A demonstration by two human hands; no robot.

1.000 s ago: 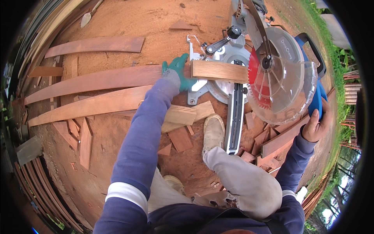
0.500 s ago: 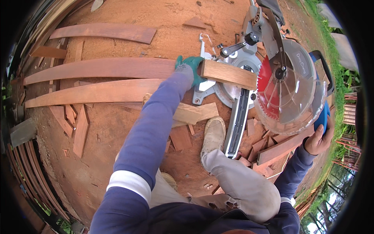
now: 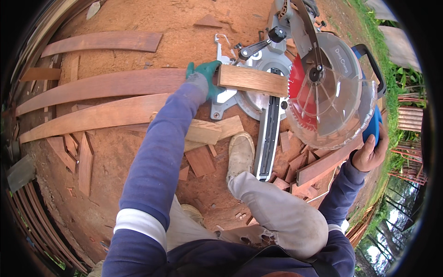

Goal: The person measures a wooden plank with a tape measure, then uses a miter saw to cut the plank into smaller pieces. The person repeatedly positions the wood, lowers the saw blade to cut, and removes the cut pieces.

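My left hand, in a green glove, grips wood where a long reddish board meets a shorter, lighter piece lying across the mitre saw's base. My bare right hand is closed round the blue handle at the saw head's right. The red toothed blade shows through a clear round guard, just right of the short piece's end. Part of the long board's right end is hidden by my glove.
More long planks lie on reddish dirt at the left, with offcuts around my shoe and below the saw. The saw's slotted rail points toward me. Slats stand at lower left; grass edges the right.
The view has shifted slightly. My left fingers look a little more curled than a second ago; my right hand stays on the blue handle.
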